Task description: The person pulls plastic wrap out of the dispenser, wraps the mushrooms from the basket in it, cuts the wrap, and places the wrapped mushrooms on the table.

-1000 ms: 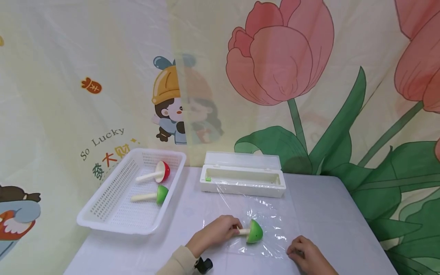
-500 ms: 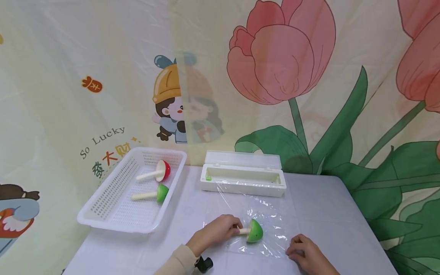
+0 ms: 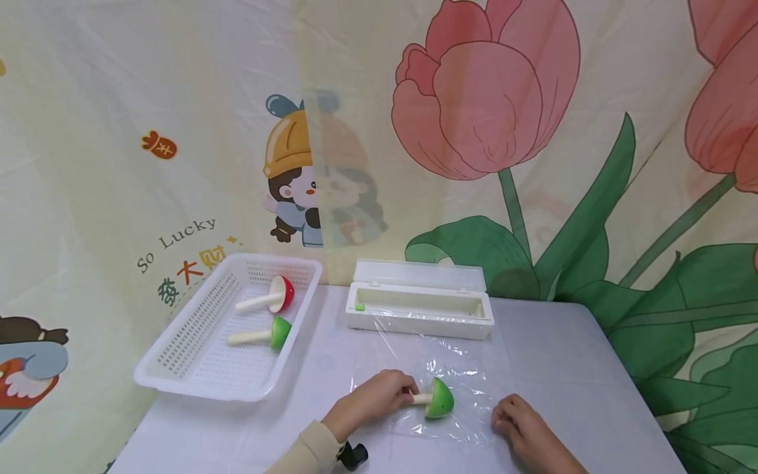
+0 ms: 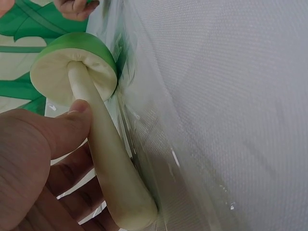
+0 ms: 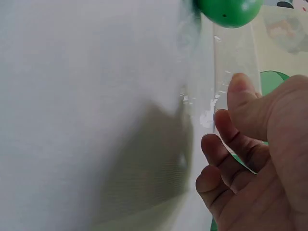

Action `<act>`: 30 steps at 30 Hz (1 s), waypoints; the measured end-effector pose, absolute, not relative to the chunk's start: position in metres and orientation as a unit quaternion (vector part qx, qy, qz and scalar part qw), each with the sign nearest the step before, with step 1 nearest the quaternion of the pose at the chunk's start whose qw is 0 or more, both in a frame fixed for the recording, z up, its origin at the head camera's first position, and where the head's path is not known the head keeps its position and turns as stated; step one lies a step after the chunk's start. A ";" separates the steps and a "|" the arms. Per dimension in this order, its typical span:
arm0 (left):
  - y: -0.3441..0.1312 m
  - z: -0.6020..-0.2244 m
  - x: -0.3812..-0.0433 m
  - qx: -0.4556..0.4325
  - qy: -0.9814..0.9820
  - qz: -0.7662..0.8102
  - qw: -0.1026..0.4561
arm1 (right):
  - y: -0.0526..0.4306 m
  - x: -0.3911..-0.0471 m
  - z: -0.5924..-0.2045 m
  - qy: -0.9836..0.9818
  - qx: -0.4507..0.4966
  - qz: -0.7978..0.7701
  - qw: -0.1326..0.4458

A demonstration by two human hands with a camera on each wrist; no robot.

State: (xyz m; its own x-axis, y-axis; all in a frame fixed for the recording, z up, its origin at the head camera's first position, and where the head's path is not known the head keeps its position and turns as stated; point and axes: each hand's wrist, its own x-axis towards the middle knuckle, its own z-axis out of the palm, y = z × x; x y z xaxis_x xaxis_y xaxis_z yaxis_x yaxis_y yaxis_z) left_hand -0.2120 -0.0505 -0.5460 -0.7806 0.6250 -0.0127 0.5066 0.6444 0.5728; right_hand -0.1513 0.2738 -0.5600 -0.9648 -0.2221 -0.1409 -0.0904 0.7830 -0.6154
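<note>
The pale counter (image 3: pixel 562 355) carries everything; on its left sits a white perforated basket (image 3: pixel 207 365); across the middle lies clear film (image 3: pixel 468 421), thin and creased, running back to a long white box (image 3: pixel 420 324) whose lid stands raised; the left hand (image 3: pixel 381 394) grips the stem of a green-capped mushroom (image 3: pixel 439 399) between thumb and fingers, holding it sideways over the film, cap toward the right hand (image 3: pixel 524 424); whether its weight rests fully there I cannot tell; the right hand holds nothing, fingers loosely bent beside the film's near right corner; a red-capped mushroom (image 3: pixel 275 296) and a second green one (image 3: pixel 278 334) lie in the basket; the step in hand appears to be positioning the held mushroom on the film; the next move seems to call for a steady left hold and a clean right-hand pinch of the film's edge.
</note>
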 end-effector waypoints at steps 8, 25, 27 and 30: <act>-0.052 -0.547 -0.213 0.313 0.900 0.283 0.109 | 0.274 -0.153 -0.563 0.948 -0.068 -0.296 0.098; -0.049 -0.540 -0.211 0.300 0.902 0.285 0.120 | 0.264 -0.161 -0.556 0.912 -0.189 -0.359 -0.056; -0.049 -0.539 -0.211 0.301 0.902 0.284 0.121 | 0.259 -0.164 -0.553 0.901 -0.208 -0.368 -0.097; -0.048 -0.539 -0.211 0.302 0.902 0.284 0.122 | 0.250 -0.172 -0.548 0.894 -0.214 -0.377 -0.111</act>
State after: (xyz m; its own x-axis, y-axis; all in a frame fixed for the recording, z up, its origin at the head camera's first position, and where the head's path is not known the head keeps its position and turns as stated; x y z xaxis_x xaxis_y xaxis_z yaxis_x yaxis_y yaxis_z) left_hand -0.2113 -0.0478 -0.5395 -0.7882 0.6134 -0.0494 0.4744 0.6567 0.5862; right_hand -0.1719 0.2504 -0.5479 -0.8837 -0.2991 0.3600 -0.4665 0.6245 -0.6264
